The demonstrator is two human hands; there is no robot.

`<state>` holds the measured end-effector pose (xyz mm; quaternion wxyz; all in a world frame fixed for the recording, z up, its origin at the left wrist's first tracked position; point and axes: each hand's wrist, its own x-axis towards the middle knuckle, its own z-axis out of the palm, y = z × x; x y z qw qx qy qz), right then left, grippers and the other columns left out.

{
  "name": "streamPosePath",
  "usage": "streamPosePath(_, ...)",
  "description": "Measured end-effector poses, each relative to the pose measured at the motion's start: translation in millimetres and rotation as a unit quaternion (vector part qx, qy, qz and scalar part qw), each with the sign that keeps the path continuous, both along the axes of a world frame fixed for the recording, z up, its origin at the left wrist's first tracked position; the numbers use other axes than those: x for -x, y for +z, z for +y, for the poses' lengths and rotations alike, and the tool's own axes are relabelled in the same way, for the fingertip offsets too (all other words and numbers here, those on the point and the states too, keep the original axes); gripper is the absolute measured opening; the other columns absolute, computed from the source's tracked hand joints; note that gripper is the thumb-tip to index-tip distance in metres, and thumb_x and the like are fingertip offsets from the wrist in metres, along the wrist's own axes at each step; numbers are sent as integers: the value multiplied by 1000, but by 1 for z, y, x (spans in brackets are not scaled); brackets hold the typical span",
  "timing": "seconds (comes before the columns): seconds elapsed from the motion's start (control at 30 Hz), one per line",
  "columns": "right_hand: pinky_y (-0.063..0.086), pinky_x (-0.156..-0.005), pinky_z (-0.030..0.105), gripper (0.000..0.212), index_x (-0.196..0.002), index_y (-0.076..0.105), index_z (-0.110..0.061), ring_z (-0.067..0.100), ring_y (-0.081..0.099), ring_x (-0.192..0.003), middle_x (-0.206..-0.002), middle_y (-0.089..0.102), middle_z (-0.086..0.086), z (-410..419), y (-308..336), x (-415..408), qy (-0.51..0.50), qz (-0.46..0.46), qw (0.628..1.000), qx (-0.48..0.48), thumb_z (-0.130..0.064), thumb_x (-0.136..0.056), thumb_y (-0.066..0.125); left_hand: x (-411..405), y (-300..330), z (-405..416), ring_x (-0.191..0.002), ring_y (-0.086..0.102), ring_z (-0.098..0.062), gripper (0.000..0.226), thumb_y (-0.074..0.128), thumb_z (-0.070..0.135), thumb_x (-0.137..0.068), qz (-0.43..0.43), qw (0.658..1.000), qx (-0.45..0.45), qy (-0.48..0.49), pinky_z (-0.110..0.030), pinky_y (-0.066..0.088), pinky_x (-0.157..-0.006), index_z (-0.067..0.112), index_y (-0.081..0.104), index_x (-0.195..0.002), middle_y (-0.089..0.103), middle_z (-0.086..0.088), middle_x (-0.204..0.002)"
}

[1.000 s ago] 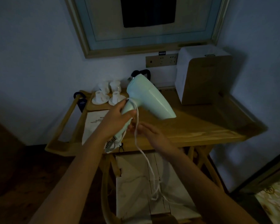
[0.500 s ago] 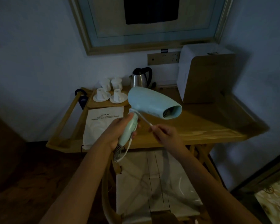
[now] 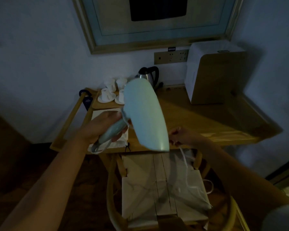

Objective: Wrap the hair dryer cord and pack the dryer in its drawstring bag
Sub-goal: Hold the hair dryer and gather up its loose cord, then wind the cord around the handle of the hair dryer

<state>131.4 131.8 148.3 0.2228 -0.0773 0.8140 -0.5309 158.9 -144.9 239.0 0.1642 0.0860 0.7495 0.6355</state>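
A pale green hair dryer (image 3: pixel 143 114) is held in the air over the front of the wooden desk (image 3: pixel 198 120), its barrel pointing down toward me. My left hand (image 3: pixel 103 127) grips its handle. One turn of the white cord (image 3: pixel 184 165) crosses the handle near the barrel. My right hand (image 3: pixel 178 135), just right of the nozzle, pinches the cord, which hangs down over the chair. A white cloth bag (image 3: pixel 122 140) with printed text lies flat on the desk, mostly hidden behind my left hand.
A chair with a white cushion (image 3: pixel 158 189) stands under the desk edge. At the back are a kettle (image 3: pixel 148 75), several white cups on saucers (image 3: pixel 110 92), a wall socket panel (image 3: pixel 171 56) and a white and wood box (image 3: pixel 213 75).
The dryer has swung from barrel pointing right to barrel pointing down at me. My right hand has moved right and lower with the cord.
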Motion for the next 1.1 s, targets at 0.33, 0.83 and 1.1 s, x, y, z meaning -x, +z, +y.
streamPosePath(0.33,47,-48,10,4,-78,67,-13,0,60,-51,-69,66,0,-20,78,40,-113,135,984,-39,-13,-81,68,-8,-29,22,-56,59,-5,32,69,43,-78,59,900,385,-194,-17,48,-50,24,66,-104,64,4,-80)
streamPosePath(0.83,49,-62,5,7,-86,70,-14,-5,59,-65,-73,61,-15,-73,155,-24,-32,346,937,-35,-18,-82,67,36,-24,29,-51,51,-17,35,50,37,-91,69,966,194,158,-25,39,-41,20,46,-121,55,-5,-69)
streamPosePath(1.1,41,-48,13,22,-94,67,-9,2,51,-49,-66,57,-4,-41,72,-39,8,159,986,-59,-15,-95,46,30,-10,9,-48,55,-16,14,51,30,-93,5,985,-29,170,-28,46,-47,18,59,-92,59,-10,-71)
